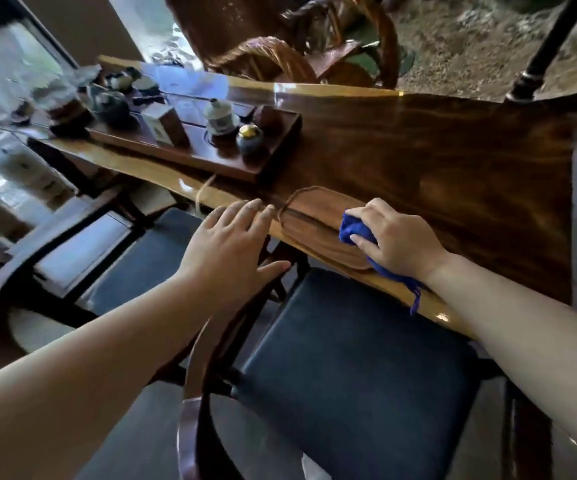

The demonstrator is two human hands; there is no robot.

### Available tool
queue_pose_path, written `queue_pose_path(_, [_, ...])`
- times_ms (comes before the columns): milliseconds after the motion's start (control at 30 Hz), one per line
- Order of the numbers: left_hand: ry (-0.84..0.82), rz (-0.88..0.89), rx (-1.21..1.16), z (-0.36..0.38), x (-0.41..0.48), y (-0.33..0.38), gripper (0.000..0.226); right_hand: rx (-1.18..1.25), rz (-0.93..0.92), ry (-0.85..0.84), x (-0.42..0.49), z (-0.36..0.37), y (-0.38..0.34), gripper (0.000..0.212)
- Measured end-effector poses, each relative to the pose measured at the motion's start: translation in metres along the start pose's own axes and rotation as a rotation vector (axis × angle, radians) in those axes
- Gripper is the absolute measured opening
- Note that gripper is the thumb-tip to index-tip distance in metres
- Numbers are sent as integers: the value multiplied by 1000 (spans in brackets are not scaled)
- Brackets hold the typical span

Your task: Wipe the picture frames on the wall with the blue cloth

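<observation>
My right hand is closed on the blue cloth, which is bunched under the palm on a small oval wooden tray at the near edge of the long wooden table. A strip of the cloth hangs past the table edge below my wrist. My left hand is flat with fingers apart, fingertips touching the table's near edge left of the tray, holding nothing. No picture frame or wall is in view.
A dark tea tray with a teapot, lidded cups and a small box stands on the table's left part. A dark-cushioned chair stands under my arms, another chair to its left. Wicker chairs stand beyond the table.
</observation>
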State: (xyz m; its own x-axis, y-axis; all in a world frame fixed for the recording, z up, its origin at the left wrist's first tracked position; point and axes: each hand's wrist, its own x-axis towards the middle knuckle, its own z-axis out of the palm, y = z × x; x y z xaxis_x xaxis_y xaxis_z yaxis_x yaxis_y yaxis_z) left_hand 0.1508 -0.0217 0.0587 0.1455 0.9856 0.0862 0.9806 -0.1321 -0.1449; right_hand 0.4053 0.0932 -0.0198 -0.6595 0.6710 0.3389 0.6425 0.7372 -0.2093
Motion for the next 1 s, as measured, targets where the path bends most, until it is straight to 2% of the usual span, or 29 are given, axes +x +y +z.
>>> queue_pose_path(233, [-65,26,4,34,15,29,87,-15,88,-63,-3,35,40,40])
queue_pose_path(633, [-165,-18,32,97,27,16,86,-37,94,-201,66,121,43,40])
queue_pose_path(700, [-185,-25,28,104,26,14,86,-17,110,-201,70,136,44,45])
queue_pose_path(867, [-258,-36,21,128,23,5,86,-107,140,-340,57,168,50,67])
queue_pose_path(1000, [-266,-39,20,136,21,-1,87,-121,130,-410,58,163,49,76])
